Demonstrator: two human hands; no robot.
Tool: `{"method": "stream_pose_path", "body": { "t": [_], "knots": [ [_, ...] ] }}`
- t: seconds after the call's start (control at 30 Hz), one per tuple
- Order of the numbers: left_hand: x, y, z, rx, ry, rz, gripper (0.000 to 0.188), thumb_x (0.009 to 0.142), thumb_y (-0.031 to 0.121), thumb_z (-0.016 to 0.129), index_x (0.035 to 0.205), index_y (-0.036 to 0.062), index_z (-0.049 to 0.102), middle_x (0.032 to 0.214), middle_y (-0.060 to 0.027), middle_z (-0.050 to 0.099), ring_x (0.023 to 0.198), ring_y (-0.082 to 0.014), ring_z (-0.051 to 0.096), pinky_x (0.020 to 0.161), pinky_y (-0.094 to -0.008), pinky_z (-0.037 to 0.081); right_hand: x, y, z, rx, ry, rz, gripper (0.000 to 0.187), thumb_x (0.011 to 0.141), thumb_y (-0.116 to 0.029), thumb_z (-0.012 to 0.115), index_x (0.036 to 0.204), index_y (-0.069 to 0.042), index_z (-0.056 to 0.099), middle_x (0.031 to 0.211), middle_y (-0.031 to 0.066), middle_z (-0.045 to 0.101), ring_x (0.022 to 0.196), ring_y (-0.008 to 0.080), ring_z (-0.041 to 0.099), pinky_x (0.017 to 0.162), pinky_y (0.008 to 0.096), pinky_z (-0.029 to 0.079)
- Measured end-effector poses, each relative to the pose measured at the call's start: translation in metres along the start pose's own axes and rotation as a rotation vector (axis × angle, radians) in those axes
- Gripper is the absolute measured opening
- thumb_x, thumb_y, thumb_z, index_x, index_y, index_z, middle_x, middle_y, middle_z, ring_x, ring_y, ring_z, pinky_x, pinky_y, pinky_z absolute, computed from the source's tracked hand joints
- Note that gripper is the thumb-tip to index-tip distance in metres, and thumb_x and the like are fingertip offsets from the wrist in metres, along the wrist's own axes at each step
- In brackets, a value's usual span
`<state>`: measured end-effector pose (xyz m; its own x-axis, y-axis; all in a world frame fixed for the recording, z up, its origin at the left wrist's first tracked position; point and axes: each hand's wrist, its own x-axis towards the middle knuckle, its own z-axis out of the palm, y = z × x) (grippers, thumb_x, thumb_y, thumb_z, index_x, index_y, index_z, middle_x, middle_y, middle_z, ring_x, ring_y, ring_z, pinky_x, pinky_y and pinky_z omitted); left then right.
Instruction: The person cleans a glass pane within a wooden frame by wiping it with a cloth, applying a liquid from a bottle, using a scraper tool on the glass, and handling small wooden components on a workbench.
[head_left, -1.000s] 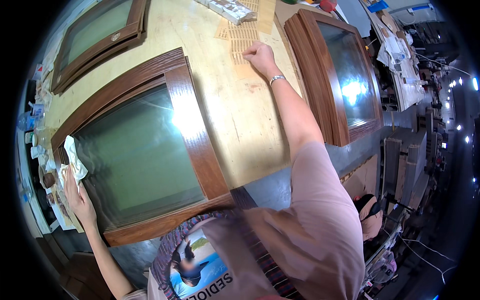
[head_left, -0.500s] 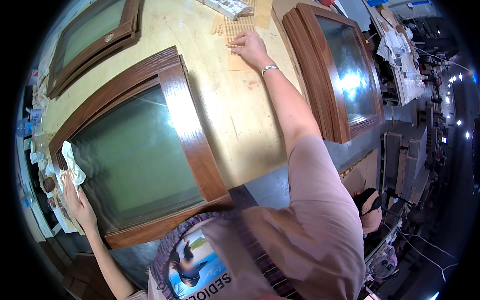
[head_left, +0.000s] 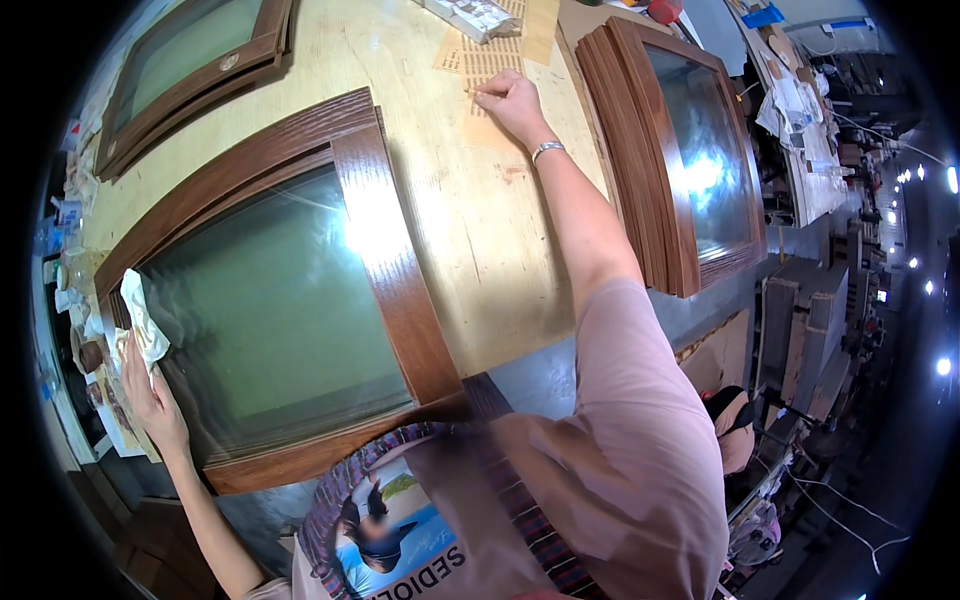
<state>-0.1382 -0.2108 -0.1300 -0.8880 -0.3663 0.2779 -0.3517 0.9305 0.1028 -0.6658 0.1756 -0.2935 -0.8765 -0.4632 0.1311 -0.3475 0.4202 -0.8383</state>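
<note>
My left hand point(head_left: 152, 396) is at the left edge of a brown wooden framed glass panel point(head_left: 270, 310), its fingers on a crumpled white cloth point(head_left: 146, 325) against the frame. Farther off, my right hand point(head_left: 512, 104) reaches over printed tan label sheets point(head_left: 490, 62) on the tabletop. Its thumb and index finger are pinched together, with a tiny yellowish label point(head_left: 470, 92) at the tips. A silvery bracelet point(head_left: 547, 150) circles that wrist.
The pale wooden tabletop point(head_left: 470, 240) lies between the panels. Another framed panel point(head_left: 190, 70) is at the far left, and a stack of framed panels point(head_left: 660, 150) stands at the right. A wrapped bundle point(head_left: 472, 16) touches the sheets. Another person point(head_left: 735, 425) is lower right.
My right thumb and index finger, apart over the label sheet before, have closed into a pinch and lifted slightly. My left hand stays on the cloth. The view has shifted a little.
</note>
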Motion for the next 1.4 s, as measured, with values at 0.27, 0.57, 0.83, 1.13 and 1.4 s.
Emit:
{"method": "stream_pose_path", "body": {
  "t": [0.27, 0.57, 0.83, 1.13, 1.4],
  "knots": [
    [-0.002, 0.000, 0.000, -0.019, 0.002, -0.025, 0.046, 0.097, 0.003, 0.043, 0.142, 0.0005, 0.047, 0.146, -0.0114, 0.049, 0.138, -0.0312, 0.040, 0.115, -0.0407, 0.029, -0.002, -0.001, -0.001, -0.060, -0.027, -0.071, 0.019, 0.071, -0.008, 0.079, 0.090, -0.006, 0.078, 0.089, 0.0061, 0.064, 0.084, 0.0206, 0.062, 0.077, 0.0305, 0.053],
    [-0.001, -0.001, 0.001, -0.009, 0.013, -0.002, 0.046, 0.096, 0.003, 0.043, 0.141, 0.0007, 0.048, 0.146, -0.0112, 0.050, 0.136, -0.0308, 0.041, 0.114, -0.0403, 0.030, 0.003, -0.002, -0.005, -0.288, -0.040, -0.197, 0.019, 0.072, -0.012, 0.081, 0.090, -0.008, 0.078, 0.087, 0.0051, 0.066, 0.088, 0.0227, 0.061, 0.080, 0.0331, 0.051],
    [-0.001, 0.000, 0.000, -0.006, 0.005, -0.019, 0.046, 0.096, 0.002, 0.043, 0.142, 0.0016, 0.048, 0.145, -0.0116, 0.050, 0.137, -0.0309, 0.042, 0.115, -0.0406, 0.029, 0.000, -0.007, 0.000, -0.344, 0.049, -0.158, 0.015, 0.071, -0.014, 0.081, 0.085, -0.009, 0.078, 0.084, 0.0067, 0.067, 0.080, 0.0237, 0.064, 0.073, 0.0332, 0.052],
    [-0.001, 0.000, 0.000, 0.008, -0.007, -0.009, 0.045, 0.097, 0.004, 0.042, 0.141, 0.0013, 0.049, 0.146, -0.0120, 0.050, 0.139, -0.0307, 0.040, 0.116, -0.0414, 0.027, -0.003, -0.015, 0.000, -0.384, 0.115, -0.148, 0.011, 0.069, -0.015, 0.082, 0.075, -0.008, 0.075, 0.082, 0.0064, 0.067, 0.076, 0.0251, 0.065, 0.070, 0.0356, 0.052],
    [-0.002, -0.003, 0.001, 0.013, 0.006, -0.001, 0.044, 0.098, 0.004, 0.042, 0.141, 0.0013, 0.049, 0.146, -0.0112, 0.050, 0.139, -0.0306, 0.040, 0.116, -0.0417, 0.028, -0.011, -0.014, 0.002, -0.396, 0.224, -0.279, 0.021, 0.066, -0.008, 0.081, 0.064, -0.003, 0.061, 0.077, 0.0098, 0.058, 0.072, 0.0290, 0.060, 0.066, 0.0392, 0.049]
  ]
}}
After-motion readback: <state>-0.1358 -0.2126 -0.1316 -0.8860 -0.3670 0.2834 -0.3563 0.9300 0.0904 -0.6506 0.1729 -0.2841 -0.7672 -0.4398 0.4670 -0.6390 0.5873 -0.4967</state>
